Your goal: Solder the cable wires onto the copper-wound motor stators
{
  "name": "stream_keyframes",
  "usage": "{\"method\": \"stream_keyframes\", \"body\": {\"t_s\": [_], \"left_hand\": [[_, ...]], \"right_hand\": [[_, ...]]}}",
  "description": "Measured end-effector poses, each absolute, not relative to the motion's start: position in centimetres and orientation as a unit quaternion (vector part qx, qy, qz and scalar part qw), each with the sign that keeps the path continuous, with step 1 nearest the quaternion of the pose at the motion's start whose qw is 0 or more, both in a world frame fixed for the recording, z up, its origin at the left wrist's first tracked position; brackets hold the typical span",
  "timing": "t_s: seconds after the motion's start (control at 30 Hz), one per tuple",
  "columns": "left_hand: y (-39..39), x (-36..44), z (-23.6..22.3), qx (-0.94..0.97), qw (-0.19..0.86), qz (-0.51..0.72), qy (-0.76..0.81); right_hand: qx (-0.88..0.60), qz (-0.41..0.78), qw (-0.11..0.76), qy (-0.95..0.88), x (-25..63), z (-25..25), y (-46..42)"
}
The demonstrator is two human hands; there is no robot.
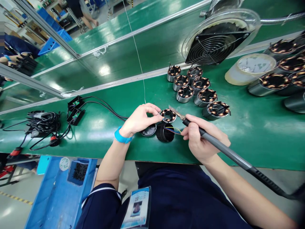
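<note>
My right hand (202, 140) grips a soldering iron (214, 144) like a pen, its tip resting at the rim of a small motor stator (168, 115) with copper windings. That stator sits on a black round holder (165, 132), from which thin coloured wires (175, 129) stick out. My left hand (140, 119), with a blue wristband, pinches a fine solder wire (137, 51) right beside the stator's left edge. The wire runs up and away over the green belt. A dark round cap (149, 130) lies under my left hand.
Several finished stators (194, 90) stand in a cluster behind the work spot, with bigger ones (274, 83) at the far right. A fume fan (215, 43) and a tape roll (250, 68) sit at the back. Black cables and small boards (75, 109) lie left; a blue bin (59, 194) stands below the table edge.
</note>
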State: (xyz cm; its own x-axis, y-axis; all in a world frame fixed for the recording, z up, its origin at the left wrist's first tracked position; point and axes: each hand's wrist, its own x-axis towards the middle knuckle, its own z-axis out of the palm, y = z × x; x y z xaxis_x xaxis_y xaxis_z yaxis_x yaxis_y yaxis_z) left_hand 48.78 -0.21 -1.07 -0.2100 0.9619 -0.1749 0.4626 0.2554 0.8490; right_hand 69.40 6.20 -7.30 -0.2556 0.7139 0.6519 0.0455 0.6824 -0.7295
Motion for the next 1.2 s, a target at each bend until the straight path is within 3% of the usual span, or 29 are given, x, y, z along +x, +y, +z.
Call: {"method": "stream_keyframes", "body": {"t_s": [0.27, 0.57, 0.93, 1.2], "left_hand": [[-0.1, 48.9, -0.7, 0.501, 0.379, 0.333, 0.703], [-0.2, 48.7, -1.0, 0.508, 0.381, 0.345, 0.690], [-0.2, 48.5, -1.1, 0.525, 0.374, 0.349, 0.681], [-0.4, 48.7, -0.4, 0.480, 0.414, 0.321, 0.704]], "right_hand": [[-0.148, 0.333, 0.424, -0.829, 68.8, -4.9, 10.2], [-0.049, 0.371, 0.298, -0.878, 68.5, -5.9, 12.5], [-0.004, 0.423, 0.242, -0.873, 67.3, -7.8, 13.8], [-0.042, 0.461, 0.248, -0.851, 66.8, -8.0, 13.4]]}}
